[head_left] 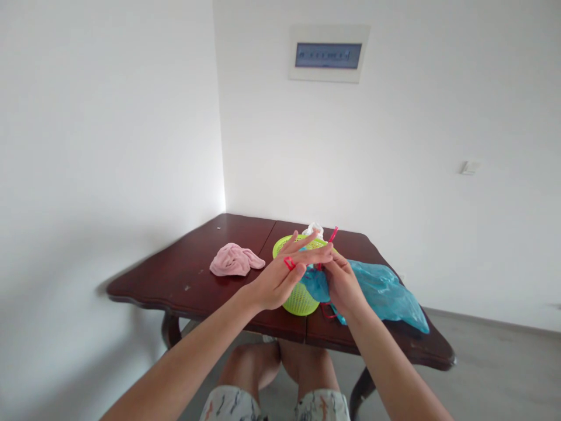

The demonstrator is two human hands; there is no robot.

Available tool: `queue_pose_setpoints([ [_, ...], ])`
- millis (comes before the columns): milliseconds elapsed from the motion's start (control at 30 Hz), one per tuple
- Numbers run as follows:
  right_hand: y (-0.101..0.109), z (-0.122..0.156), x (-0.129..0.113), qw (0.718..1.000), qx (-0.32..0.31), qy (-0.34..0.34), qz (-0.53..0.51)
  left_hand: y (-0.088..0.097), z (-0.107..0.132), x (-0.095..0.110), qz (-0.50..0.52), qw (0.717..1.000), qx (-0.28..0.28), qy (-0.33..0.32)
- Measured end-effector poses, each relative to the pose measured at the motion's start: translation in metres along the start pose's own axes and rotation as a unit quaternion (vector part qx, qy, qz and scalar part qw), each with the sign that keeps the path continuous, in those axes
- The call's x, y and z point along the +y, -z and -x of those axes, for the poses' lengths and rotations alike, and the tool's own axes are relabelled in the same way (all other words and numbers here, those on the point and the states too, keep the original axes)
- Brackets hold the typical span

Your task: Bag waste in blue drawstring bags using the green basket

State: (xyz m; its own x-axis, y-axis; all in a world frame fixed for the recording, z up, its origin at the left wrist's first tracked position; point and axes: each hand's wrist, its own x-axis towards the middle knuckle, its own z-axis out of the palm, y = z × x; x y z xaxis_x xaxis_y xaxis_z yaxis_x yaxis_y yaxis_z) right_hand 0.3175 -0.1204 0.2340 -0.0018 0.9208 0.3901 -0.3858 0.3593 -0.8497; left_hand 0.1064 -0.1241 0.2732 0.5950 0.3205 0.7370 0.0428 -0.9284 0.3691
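A blue plastic bag [379, 286] with a red drawstring [333, 234] spreads across the right side of the table. Bunched against its top, my right hand [346, 283] is closed on the bag. My left hand [278, 278] is open, its fingers stretched toward the right hand, and a bit of red strip lies over it near the thumb. Behind both hands stands a yellow-green perforated basket [300, 301], partly covered by them and the bag. What the left fingertips touch is hard to make out.
On the dark wooden table [175, 266] a crumpled pink cloth [234, 260] lies left of the basket. A white crumpled plastic item [314, 230] sits behind the basket. White walls stand behind and at the left; my legs are under the front edge.
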Motion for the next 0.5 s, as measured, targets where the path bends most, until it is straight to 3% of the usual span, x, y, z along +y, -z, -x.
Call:
queue_pose_setpoints([
  [100,0.014,-0.013,0.0,0.995,0.099,-0.007,-0.033,-0.012,0.02,-0.002,0.026,0.999,0.021,-0.005],
  [167,0.024,-0.021,0.001,0.988,0.151,0.008,-0.029,-0.027,0.037,-0.006,0.059,0.996,0.069,0.001],
  [300,0.032,-0.026,0.005,0.981,0.187,0.04,0.014,-0.055,0.069,-0.019,0.132,0.968,0.188,0.099],
  [367,0.031,-0.024,0.006,0.985,0.15,0.031,0.076,-0.059,0.076,-0.025,0.142,0.954,0.215,0.153],
  [433,0.028,-0.018,0.004,0.984,0.059,0.0,0.167,-0.057,0.078,-0.027,0.126,0.952,0.208,0.188],
  [500,0.025,-0.011,0.002,0.963,-0.051,-0.041,0.261,-0.051,0.077,-0.026,0.114,0.956,0.181,0.2],
])
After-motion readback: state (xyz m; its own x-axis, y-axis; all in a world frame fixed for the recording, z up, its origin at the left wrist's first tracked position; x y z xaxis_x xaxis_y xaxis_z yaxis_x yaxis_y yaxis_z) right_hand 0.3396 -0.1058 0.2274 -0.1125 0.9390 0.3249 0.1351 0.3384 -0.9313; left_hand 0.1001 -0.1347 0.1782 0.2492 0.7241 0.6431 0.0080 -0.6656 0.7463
